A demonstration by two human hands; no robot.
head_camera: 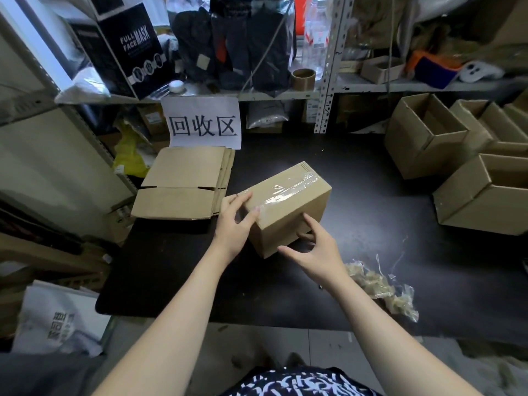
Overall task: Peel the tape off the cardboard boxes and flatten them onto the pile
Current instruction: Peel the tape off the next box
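A closed cardboard box point(297, 205) stands on the black table point(371, 224), sealed along its top by a strip of clear tape point(288, 190). My left hand point(234, 224) holds the box's near left corner, thumb on the tape's end and fingers over the top edge. My right hand point(317, 247) is at the box's near side, fingers spread and touching the lower front face. A pile of flattened boxes point(183, 184) lies to the left, under a white paper sign point(203, 124).
Several open, empty cardboard boxes point(457, 155) stand at the right. Crumpled peeled tape point(383, 287) lies on the table near my right forearm. Metal shelving point(325, 81) with bags and cartons rises behind. A white bag point(57, 318) sits on the floor at the left.
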